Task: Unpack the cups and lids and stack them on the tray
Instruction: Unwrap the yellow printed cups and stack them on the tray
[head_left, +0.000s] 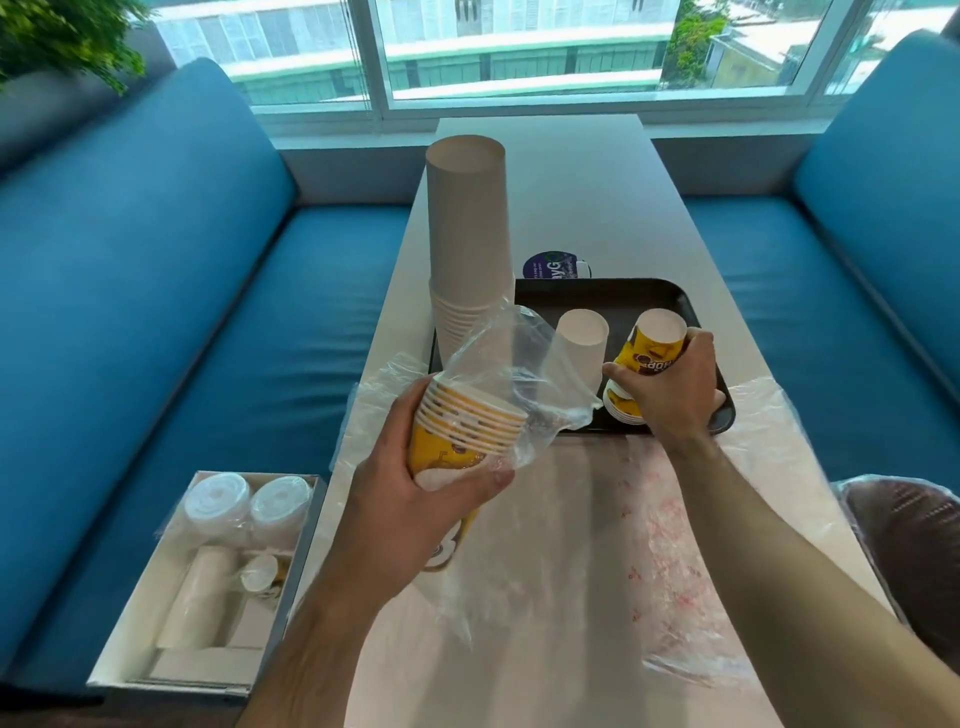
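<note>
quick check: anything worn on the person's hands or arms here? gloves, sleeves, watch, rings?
Nothing worn that shows. The left hand and right hand are bare: no gloves, no visible rings. Both forearms are bare from the wrist down to the bottom edge of the frame, with no sleeves, watch or wristband in view. Anything above that is out of frame.

Blue sofas (171, 291), white table (566, 208), bright window (519, 47)

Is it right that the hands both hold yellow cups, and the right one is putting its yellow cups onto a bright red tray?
Not quite: the tray is black, not red, as the head view shows. The rest holds. The left hand grips a bagged stack of yellow cups, and the right hand holds yellow cups over that tray.
</note>
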